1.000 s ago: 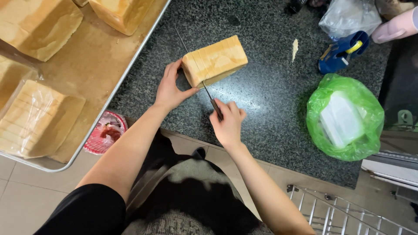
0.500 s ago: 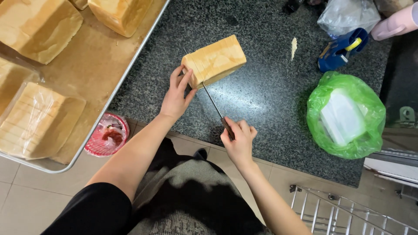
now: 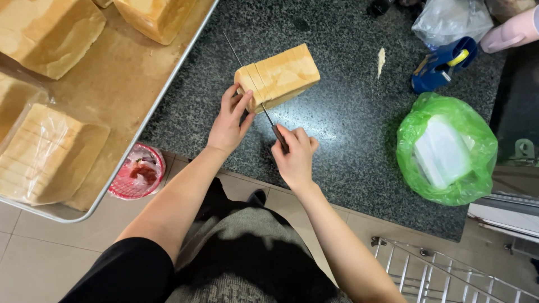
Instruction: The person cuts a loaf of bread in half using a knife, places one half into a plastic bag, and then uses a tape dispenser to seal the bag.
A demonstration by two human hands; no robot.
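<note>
A rectangular loaf of bread (image 3: 283,74) lies on the dark speckled counter (image 3: 337,129), with several slices cut at its left end. My left hand (image 3: 229,123) presses its fingers against that sliced end. My right hand (image 3: 293,157) grips the dark handle of a long thin knife (image 3: 247,76). The blade runs down through the loaf near the cut slices, and its tip sticks out beyond the loaf's far side.
A large metal tray (image 3: 163,92) lined with brown paper holds more loaves at the left, one bagged (image 3: 48,151). A green bag with a white box (image 3: 446,148), a blue tape dispenser (image 3: 441,64), a clear bag (image 3: 449,19) and another person's hand (image 3: 508,31) are at the right. A wire rack (image 3: 449,275) is below.
My right hand has moved forward again after pulling back, sliding the knife through the loaf. My left hand has stayed against the loaf's left end.
</note>
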